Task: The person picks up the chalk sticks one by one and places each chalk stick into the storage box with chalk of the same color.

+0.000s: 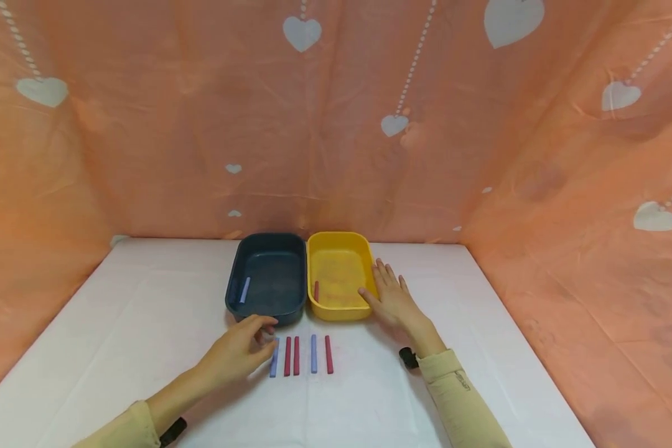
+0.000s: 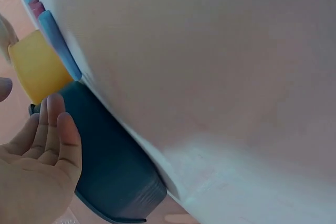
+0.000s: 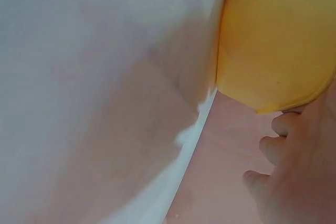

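My left hand (image 1: 236, 351) hovers at the leftmost blue chalk-like stick (image 1: 274, 364), its thumb and fingers apart with nothing between them. In the left wrist view, that blue stick (image 2: 59, 43) lies on the table beyond the fingertips. To its right lie two dark red sticks (image 1: 288, 357), another blue stick (image 1: 313, 354) and a third red stick (image 1: 328, 354), roughly in a row. My right hand (image 1: 399, 305), fingers extended, is against the right side of the yellow tray (image 1: 341, 270). The dark blue tray (image 1: 274, 274) stands just beyond my left hand.
One blue stick (image 1: 245, 290) lies inside the dark tray, and one red stick (image 1: 316, 291) inside the yellow tray. The trays stand side by side near the back of the white table (image 1: 157, 311). An orange curtain with hearts (image 1: 347, 180) hangs behind and along the sides.
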Demonstrator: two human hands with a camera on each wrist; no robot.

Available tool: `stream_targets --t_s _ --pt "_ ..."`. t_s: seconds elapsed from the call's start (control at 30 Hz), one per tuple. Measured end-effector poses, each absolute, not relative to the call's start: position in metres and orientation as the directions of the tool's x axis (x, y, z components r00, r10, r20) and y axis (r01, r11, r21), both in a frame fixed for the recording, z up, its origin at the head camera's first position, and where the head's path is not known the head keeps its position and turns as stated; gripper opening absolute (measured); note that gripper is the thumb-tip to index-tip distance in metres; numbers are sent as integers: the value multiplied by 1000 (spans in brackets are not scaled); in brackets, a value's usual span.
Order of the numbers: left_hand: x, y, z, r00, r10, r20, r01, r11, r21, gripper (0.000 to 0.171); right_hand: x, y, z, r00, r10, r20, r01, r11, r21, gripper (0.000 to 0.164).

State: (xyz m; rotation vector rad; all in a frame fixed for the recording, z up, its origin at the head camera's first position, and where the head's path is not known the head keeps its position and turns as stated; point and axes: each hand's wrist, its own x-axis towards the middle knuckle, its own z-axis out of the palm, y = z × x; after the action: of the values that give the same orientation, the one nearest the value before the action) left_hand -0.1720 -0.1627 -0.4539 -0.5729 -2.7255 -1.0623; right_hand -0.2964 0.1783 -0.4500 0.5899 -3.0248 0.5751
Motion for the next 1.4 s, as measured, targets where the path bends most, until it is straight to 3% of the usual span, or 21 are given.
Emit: stream_targets --t_s 0.4,0.73,1.07,1.4 --pt "-174 -152 -459 -965 242 97 255 795 551 35 -296 178 -451 -934 -353 59 -346 850 -397 82" --pt "-173 -147 -460 -968 250 25 229 835 500 46 -294 178 -451 -937 -346 47 -335 853 -400 82" --pt "-176 -146 -458 -973 227 -31 172 814 554 42 -294 178 -449 -935 -351 49 -340 851 -400 81" --pt "-178 -146 -461 -966 258 8 200 731 653 41 -293 179 -449 -935 -351 55 -343 851 -398 80"
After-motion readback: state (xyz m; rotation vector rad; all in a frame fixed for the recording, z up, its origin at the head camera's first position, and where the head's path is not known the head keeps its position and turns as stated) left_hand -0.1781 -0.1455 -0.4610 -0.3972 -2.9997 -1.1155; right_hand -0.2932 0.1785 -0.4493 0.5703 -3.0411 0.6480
